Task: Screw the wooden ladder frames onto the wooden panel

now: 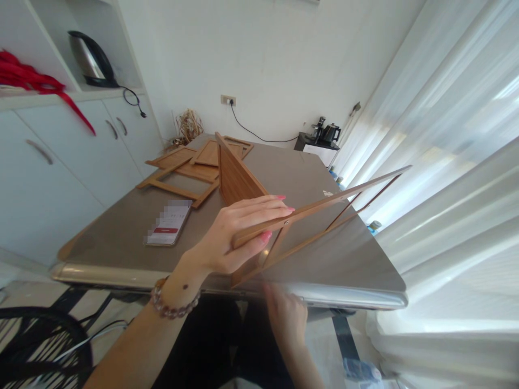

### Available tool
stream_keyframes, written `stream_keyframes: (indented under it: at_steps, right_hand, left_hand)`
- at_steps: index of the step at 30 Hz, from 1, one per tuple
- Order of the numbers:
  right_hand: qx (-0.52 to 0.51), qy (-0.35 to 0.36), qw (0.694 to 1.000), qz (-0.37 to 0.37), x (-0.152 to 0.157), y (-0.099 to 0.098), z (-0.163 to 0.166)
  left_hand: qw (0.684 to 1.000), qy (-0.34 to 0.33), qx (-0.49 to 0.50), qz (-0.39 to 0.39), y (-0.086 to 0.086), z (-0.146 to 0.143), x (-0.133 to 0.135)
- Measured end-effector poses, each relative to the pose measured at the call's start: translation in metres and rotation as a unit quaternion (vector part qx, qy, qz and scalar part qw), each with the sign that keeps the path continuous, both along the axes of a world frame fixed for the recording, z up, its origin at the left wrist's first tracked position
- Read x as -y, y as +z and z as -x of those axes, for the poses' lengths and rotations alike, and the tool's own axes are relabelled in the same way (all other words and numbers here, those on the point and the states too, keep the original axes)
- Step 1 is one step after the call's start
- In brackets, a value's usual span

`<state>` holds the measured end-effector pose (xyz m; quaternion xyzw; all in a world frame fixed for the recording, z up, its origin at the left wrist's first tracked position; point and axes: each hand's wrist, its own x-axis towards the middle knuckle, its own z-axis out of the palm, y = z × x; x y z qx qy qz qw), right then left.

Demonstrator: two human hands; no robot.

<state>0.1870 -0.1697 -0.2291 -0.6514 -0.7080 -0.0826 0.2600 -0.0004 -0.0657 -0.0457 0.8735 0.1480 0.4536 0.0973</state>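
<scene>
Grey worktop [316, 178] by white curtains, phone [168, 222] left of the hands. Left hand [237, 232] pinches the wooden frame [324, 216] at its near end, lifted over the worktop. Right hand [286, 316] blurred below the edge under the frame, grip can't tell; more wood panels [194, 167] well beyond

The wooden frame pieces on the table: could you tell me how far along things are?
One brown wooden panel stands upright on the grey table. The left hand grips an open wooden frame; the right hand is at the table edge. Several flat wooden frames lie unjoined.
</scene>
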Motion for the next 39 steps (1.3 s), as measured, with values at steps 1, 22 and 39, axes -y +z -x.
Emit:
stream_keyframes:
  at_steps: [1, 22, 39]
  right_hand:
    - [0.013, -0.001, 1.000, -0.007, 0.000, 0.001, 0.001]
    - [0.018, 0.091, 0.993, -0.078, 0.002, 0.001, -0.003]
    - [0.020, 0.060, 0.991, -0.114, 0.004, 0.011, -0.009]
  left_hand:
    - [1.000, 0.000, 0.002, 0.001, 0.000, 0.000, 0.000]
    - [1.000, 0.003, 0.004, -0.007, 0.000, -0.002, 0.001]
    - [1.000, -0.007, 0.018, 0.006, 0.001, -0.002, 0.001]
